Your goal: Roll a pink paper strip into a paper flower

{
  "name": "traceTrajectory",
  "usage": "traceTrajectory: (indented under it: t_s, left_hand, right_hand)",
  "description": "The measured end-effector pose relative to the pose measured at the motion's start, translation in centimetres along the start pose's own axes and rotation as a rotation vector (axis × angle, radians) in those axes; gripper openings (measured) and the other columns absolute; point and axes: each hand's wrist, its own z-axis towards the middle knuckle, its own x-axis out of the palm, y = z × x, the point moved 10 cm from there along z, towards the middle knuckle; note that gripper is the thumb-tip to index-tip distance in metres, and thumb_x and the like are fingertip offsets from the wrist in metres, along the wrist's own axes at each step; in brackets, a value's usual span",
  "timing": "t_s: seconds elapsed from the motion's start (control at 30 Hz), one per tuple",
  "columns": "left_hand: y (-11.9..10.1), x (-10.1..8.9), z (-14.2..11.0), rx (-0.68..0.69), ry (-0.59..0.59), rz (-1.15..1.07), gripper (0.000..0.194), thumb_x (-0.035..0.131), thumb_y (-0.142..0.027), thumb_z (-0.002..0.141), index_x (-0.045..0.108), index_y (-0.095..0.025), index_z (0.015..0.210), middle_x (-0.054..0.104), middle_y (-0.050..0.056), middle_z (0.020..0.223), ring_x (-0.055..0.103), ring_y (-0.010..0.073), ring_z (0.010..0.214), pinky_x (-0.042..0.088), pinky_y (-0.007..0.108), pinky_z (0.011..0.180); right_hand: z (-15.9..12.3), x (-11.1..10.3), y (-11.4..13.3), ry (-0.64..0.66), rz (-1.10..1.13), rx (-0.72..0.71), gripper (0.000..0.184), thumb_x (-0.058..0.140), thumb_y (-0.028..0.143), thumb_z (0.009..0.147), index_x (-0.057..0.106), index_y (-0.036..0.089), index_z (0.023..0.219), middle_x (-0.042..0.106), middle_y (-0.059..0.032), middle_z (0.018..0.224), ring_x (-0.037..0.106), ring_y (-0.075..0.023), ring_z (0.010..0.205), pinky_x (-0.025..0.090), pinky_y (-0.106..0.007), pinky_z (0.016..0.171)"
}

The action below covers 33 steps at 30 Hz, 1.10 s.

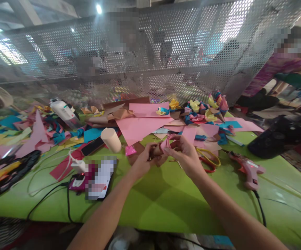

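Observation:
Over the green table [166, 201] my two hands meet on a small paper piece. My left hand [143, 160] is closed around a brown paper cone, gripping it from the left. My right hand [184, 152] pinches a curled pink paper strip [168, 141] that wraps over the top of the cone. Both sets of fingers are curled tight. The lower part of the cone is hidden inside my fingers.
A pink glue gun [248, 169] lies to the right, scissors [210, 160] just beside my right hand. A phone [100, 177], a cream roll [111, 139], cables and heaps of coloured paper scraps [145, 121] surround them. A perforated metal screen [166, 59] stands behind; other people sit beyond and at right.

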Motion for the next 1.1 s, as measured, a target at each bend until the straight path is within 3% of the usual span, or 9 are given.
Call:
traceTrajectory:
  t_s: [0.53,0.73,0.93,1.1]
  left_hand:
    - [-0.2,0.0,-0.1,0.084,-0.006,0.133,0.042,0.064,-0.021,0.084,0.050,-0.021,0.123,0.063,0.008,0.115,0.060,0.0217,0.106,0.047,0.035,0.095]
    - [-0.9,0.7,-0.1,0.065,0.036,0.099,0.041,0.065,-0.028,0.085,0.051,-0.020,0.123,0.063,0.009,0.120,0.059,0.0226,0.111,0.046,0.036,0.099]
    - [0.2,1.2,0.0,0.010,0.090,-0.010,0.046,0.065,-0.033,0.086,0.048,-0.021,0.127,0.063,0.012,0.124,0.059,0.0247,0.116,0.046,0.039,0.101]
    - [0.0,1.0,0.0,-0.006,0.071,0.003,0.046,0.066,-0.034,0.085,0.050,-0.022,0.126,0.064,0.011,0.123,0.059,0.0254,0.117,0.045,0.041,0.102]
  right_hand:
    - [-0.4,0.9,0.5,0.028,-0.002,-0.041,0.028,0.073,0.037,0.073,0.056,0.023,0.089,0.064,0.0000,0.076,0.061,-0.0152,0.066,0.047,-0.025,0.056]
    - [-0.4,0.7,-0.1,0.027,-0.033,-0.048,0.030,0.073,0.039,0.076,0.056,0.022,0.094,0.066,-0.0015,0.083,0.064,-0.0170,0.071,0.048,-0.026,0.058]
    - [-0.2,0.4,-0.3,0.030,-0.114,-0.054,0.031,0.074,0.039,0.074,0.059,0.021,0.095,0.069,-0.0041,0.086,0.066,-0.0196,0.079,0.049,-0.028,0.062]
    - [0.0,0.7,0.0,0.078,-0.113,-0.016,0.028,0.073,0.038,0.074,0.061,0.020,0.092,0.071,-0.0037,0.083,0.066,-0.0192,0.074,0.047,-0.028,0.059]
